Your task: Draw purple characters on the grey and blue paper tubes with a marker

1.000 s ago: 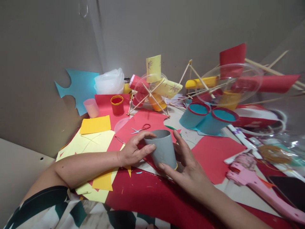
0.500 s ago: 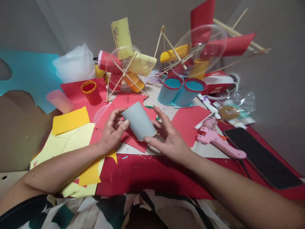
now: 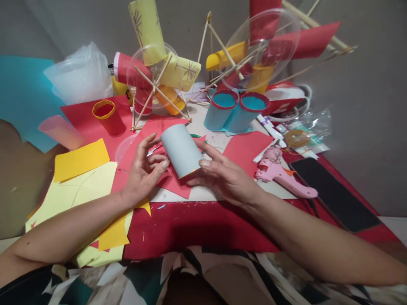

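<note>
A pale blue paper-covered cup (image 3: 181,149) lies tilted on its side between my hands, its yellow rim toward me. My left hand (image 3: 143,169) curls its fingers against the cup's left side and closed end. My right hand (image 3: 222,174) grips the cup from the right, thumb on its rim. Under them lies red paper (image 3: 173,182) on a red table cover (image 3: 203,226).
Yellow paper sheets (image 3: 82,182) lie at left. A red cup with a yellow rim (image 3: 106,115), a pink cup (image 3: 60,131), two blue cups (image 3: 235,111), stick-and-cup wheels (image 3: 155,80), a pink glue gun (image 3: 282,178) and a black phone (image 3: 337,192) crowd the table.
The cup has been tipped from upright onto its side between my hands. My view has dropped and pulled back, so more of the table shows.
</note>
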{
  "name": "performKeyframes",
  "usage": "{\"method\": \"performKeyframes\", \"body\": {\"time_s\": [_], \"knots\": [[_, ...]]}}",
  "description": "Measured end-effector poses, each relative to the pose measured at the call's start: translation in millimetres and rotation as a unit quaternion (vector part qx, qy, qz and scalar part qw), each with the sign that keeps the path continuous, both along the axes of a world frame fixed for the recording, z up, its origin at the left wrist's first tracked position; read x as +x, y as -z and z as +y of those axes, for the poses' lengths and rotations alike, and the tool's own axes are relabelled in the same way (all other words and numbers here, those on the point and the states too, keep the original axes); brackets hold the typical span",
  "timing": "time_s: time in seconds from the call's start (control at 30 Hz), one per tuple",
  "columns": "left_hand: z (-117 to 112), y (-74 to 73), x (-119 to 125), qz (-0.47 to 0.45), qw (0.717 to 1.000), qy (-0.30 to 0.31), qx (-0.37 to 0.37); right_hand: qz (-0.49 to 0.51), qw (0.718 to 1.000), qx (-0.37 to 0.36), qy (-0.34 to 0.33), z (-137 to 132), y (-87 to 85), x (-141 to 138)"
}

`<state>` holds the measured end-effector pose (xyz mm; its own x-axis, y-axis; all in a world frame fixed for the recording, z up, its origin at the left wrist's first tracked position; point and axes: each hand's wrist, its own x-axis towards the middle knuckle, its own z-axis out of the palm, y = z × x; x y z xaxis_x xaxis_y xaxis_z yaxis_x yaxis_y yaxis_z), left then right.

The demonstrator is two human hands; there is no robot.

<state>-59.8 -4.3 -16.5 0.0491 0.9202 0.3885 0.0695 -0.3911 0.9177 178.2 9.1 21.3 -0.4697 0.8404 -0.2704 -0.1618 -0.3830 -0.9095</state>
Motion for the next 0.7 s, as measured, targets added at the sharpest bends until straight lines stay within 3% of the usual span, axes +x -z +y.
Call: {"method": "performKeyframes", "body": {"time_s": [0.27,0.53,0.7], "knots": [[1,-13.2,1,-0.026,0.999,-0.023,-0.013,0.05,0.997,-0.055,-0.038,0,0.8,0],[-1,-19.2,5,-0.047,0.997,-0.06,0.025,0.019,1.0,0.011,-0.002,3,4.7,1],[-2,-19.3,6,-0.032,0.996,-0.075,0.045,0.009,1.0,0.003,-0.01,1,3.9,-1]]}}
